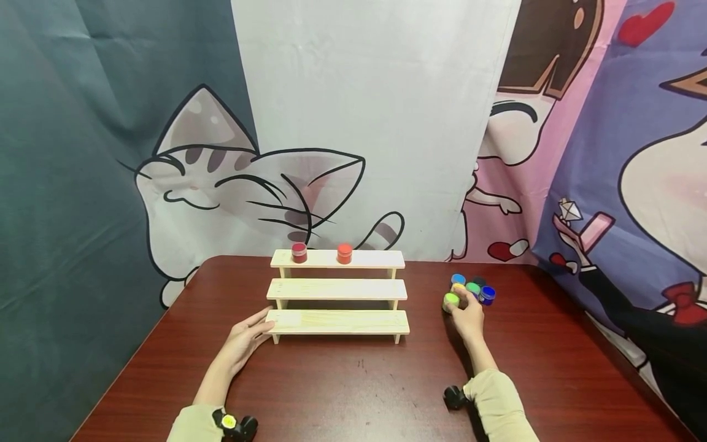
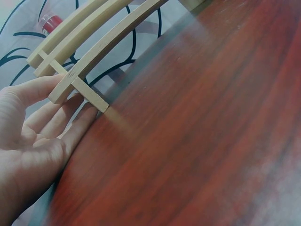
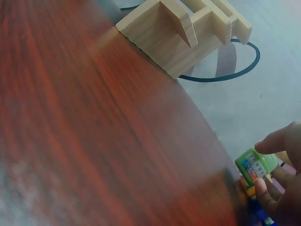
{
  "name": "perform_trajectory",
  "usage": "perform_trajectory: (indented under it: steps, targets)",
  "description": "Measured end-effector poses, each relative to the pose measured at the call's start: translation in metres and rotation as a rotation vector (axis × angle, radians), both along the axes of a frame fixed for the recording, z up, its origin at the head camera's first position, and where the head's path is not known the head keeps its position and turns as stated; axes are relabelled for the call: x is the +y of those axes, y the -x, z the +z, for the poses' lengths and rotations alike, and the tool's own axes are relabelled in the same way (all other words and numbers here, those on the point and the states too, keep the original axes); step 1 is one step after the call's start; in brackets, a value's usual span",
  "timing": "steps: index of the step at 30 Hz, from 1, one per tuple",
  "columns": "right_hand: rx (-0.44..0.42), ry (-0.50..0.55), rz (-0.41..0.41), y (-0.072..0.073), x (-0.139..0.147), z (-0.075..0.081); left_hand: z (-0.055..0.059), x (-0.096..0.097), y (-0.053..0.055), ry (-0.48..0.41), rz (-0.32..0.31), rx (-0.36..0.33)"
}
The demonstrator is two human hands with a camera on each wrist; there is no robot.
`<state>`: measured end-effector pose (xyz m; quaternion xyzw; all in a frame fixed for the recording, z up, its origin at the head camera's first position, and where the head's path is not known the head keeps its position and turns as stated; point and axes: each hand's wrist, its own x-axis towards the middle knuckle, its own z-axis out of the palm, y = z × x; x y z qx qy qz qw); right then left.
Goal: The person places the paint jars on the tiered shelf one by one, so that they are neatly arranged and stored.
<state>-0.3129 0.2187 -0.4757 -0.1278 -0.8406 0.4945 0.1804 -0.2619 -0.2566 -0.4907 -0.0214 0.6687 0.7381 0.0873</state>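
A three-tier wooden display stand [image 1: 337,321] rests on the table. At its left end my left hand [image 1: 243,345] holds the lowest plank, with the thumb at the plank's edge and the other fingers by the leg [image 2: 90,94]. Over to the right, my right hand [image 1: 469,320] pinches a light green paint jar [image 1: 450,301] between thumb and fingers; its label and green lid show in the right wrist view [image 3: 253,165]. Close around that hand stand several more jars, among them a light blue jar [image 1: 458,279], a green jar [image 1: 472,288] and a dark blue jar [image 1: 487,296].
On the top tier sit a dark red jar [image 1: 299,252] and an orange-red jar [image 1: 344,253], spaced apart. The dark reddish-brown table [image 1: 353,393] runs back to a printed cloth backdrop [image 1: 375,123]. Black wrist cameras [image 1: 455,398] are worn at both sleeves.
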Motion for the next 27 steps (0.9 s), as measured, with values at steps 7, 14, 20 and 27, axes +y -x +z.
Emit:
perform_trajectory:
  steps: [7,14,20,27]
  targets:
    - [0.175,-0.02,0.026,0.001,-0.011,0.01,0.003,0.0,-0.002,-0.01,0.007,0.001]
    - [0.357,0.029,0.077,0.003,-0.025,0.028,0.001,0.001,0.0,0.007,-0.001,0.006]
    - [0.421,0.096,0.102,0.012,-0.041,0.054,0.0,0.002,0.003,0.0,0.009,0.0]
    - [0.434,0.146,0.17,0.018,-0.066,0.08,0.001,0.001,0.0,-0.004,0.015,-0.005]
